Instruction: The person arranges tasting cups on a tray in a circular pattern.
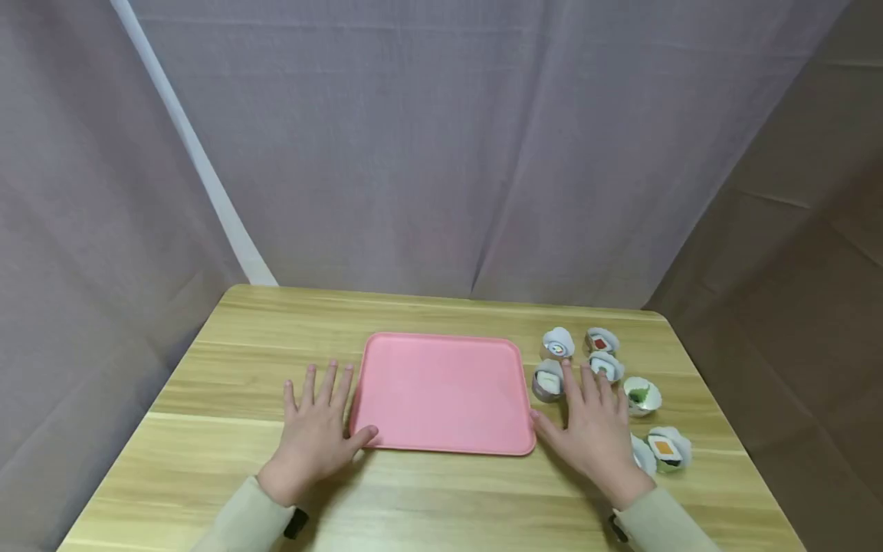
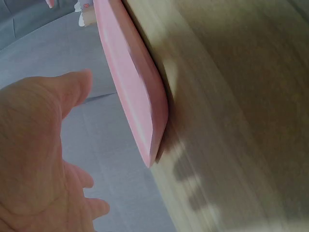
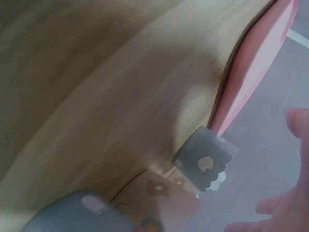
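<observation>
A pink tray (image 1: 441, 395) lies flat on the wooden table with nothing on it. My left hand (image 1: 313, 437) hovers beside its left edge, fingers spread and straight, thumb over the near-left corner. On the other side, my right hand (image 1: 596, 433) is held palm down with fingers spread, its thumb close to the tray's right edge. Both wrist views show the hands raised above the table and holding nothing. Around the right hand stand sushi pieces in paper cups, such as an orange-topped one (image 1: 664, 448), a white-topped one (image 1: 549, 382) and a red-centred one (image 1: 600, 343). The right hand partly hides some cups.
Farther back on the right is a cup with a swirled sushi roll (image 1: 557, 344), and a cup with something green (image 1: 641, 395) stands near the right side. Grey cloth (image 1: 386, 153) hangs behind the table (image 1: 441, 502) and along its sides.
</observation>
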Demonstrator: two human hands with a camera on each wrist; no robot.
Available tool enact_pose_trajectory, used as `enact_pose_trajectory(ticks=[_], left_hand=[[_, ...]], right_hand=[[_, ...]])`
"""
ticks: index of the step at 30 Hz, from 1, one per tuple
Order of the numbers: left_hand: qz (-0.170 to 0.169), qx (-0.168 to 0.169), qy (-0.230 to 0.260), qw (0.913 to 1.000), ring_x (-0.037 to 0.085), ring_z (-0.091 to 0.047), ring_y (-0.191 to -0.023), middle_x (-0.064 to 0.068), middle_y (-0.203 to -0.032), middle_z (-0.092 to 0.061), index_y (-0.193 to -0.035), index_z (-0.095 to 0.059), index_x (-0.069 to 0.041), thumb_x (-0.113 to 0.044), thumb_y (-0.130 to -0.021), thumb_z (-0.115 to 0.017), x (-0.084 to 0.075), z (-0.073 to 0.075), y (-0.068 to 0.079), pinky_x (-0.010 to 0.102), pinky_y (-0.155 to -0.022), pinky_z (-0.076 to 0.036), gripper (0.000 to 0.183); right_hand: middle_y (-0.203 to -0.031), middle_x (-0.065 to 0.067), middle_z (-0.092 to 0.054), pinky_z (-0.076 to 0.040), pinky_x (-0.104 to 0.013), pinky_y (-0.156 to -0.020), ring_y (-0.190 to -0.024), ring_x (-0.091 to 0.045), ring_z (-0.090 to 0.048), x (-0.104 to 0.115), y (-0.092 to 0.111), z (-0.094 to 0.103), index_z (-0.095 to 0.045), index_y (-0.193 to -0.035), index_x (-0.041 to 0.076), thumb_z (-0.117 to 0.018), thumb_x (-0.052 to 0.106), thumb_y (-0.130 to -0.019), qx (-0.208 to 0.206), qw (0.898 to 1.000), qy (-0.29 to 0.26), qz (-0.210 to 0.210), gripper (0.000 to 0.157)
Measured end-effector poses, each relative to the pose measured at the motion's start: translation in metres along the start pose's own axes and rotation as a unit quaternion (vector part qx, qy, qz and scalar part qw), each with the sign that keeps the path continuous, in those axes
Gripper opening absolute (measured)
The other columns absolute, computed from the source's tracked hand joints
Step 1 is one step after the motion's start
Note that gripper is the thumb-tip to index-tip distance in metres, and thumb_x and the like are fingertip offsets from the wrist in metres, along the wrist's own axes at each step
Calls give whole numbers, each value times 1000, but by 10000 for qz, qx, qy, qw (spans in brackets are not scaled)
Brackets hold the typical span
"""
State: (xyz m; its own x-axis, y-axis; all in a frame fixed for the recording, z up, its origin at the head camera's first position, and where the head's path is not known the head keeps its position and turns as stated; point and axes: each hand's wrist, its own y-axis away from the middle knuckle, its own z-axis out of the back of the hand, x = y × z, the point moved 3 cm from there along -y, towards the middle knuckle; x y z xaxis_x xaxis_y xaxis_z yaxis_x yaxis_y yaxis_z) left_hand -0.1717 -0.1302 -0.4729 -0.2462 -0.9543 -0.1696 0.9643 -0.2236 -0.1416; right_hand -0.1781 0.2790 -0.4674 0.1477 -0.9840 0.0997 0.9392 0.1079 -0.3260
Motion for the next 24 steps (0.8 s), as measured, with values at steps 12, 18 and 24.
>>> enact_pose_trajectory(ticks=[12, 18, 24], left_hand=[[-115, 222, 1455, 9890, 49, -16, -139, 24, -156, -16, -155, -15, -8, -71, -73, -66, 2, -6, -5, 66, -106, -18, 115], [249, 702, 3731, 9248, 38, -36, -134, 23, -151, -29, -155, -10, -11, -55, -76, -75, 7, -8, -14, 53, -105, -32, 111], [675, 1059, 4855, 8652, 40, -33, -135, 20, -157, -17, -155, -6, -14, -46, -79, -77, 15, -13, -17, 49, -105, -34, 108]], right_hand=[[-142, -30, -37, -24, -69, -98, -126, -53, -34, -25, 13, 12, -29, -149, 4, -61, 67, -81, -54, 9981, -594, -124, 98], [-135, -28, -47, -33, -66, -91, -120, -50, -42, -41, 24, 24, -40, -143, 2, -74, 57, -77, -111, 9917, -1262, -212, 92], [-133, -31, -47, -35, -67, -87, -118, -52, -42, -56, 34, 31, -39, -143, -1, -74, 55, -78, 156, 9863, -1515, -639, 93]])
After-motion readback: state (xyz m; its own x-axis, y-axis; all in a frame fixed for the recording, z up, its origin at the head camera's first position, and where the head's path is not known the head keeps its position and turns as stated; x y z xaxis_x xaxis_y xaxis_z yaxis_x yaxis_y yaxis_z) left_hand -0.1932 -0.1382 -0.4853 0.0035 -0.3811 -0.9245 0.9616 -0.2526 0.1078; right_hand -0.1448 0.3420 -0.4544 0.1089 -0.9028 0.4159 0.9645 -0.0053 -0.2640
